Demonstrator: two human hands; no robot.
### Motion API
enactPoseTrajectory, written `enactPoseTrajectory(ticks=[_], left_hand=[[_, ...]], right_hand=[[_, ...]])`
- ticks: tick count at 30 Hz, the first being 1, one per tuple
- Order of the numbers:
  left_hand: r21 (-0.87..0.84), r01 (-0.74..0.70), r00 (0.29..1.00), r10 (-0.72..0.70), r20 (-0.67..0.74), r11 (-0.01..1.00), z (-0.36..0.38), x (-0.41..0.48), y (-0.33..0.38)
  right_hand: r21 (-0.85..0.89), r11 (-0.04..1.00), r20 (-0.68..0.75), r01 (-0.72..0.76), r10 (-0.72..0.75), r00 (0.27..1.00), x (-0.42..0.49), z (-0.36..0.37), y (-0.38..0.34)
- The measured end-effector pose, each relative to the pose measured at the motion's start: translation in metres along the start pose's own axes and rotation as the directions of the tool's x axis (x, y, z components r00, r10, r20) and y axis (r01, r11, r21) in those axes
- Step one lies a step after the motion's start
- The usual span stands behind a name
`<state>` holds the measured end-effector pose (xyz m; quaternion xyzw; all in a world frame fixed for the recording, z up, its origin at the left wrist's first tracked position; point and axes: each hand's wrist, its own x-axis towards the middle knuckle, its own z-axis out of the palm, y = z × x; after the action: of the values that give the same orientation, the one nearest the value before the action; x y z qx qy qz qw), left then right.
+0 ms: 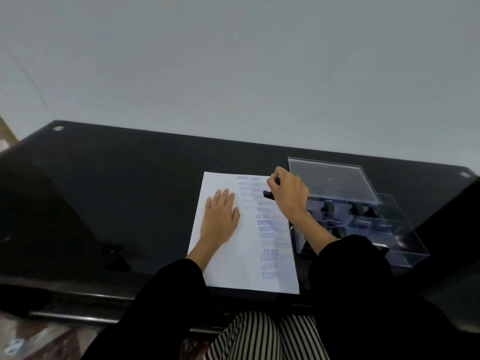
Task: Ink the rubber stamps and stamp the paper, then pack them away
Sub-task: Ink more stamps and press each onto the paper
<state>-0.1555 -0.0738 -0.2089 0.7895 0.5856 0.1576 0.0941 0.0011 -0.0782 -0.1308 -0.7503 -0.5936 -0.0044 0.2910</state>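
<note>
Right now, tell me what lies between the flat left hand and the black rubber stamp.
Only the white paper sheet, printed with faint blue stamped words, shows there in the head view.

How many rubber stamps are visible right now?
5: one stamp in the right hand over the paper; three in the clear box's far row, one nearer. The forearm may hide more.

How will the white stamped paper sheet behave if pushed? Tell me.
The white stamped paper sheet looks thin, so probably light and floppy. On the glossy black table it likely slides easily; the left hand lies flat on it, seemingly steadying it while the right hand grips a black stamp.
</note>
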Motion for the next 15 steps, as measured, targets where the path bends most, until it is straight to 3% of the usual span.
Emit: enactPoseTrajectory(ticks=[9, 15], left_hand=[[-0.007, -0.008, 0.999, 0.007, -0.054, 1.000, -0.006, 0.000, 0.005], [-0.206, -0.124, 0.990, 0.108, -0.088, 0.971, -0.014, -0.009, 0.033]], right_hand=[[0.068, 0.997, 0.009, -0.031, 0.030, 1.000, -0.018, -0.014, 0.008], [0.100, 0.993, -0.045, -0.057, 0.062, 0.997, -0.015, -0.048, 0.017]])
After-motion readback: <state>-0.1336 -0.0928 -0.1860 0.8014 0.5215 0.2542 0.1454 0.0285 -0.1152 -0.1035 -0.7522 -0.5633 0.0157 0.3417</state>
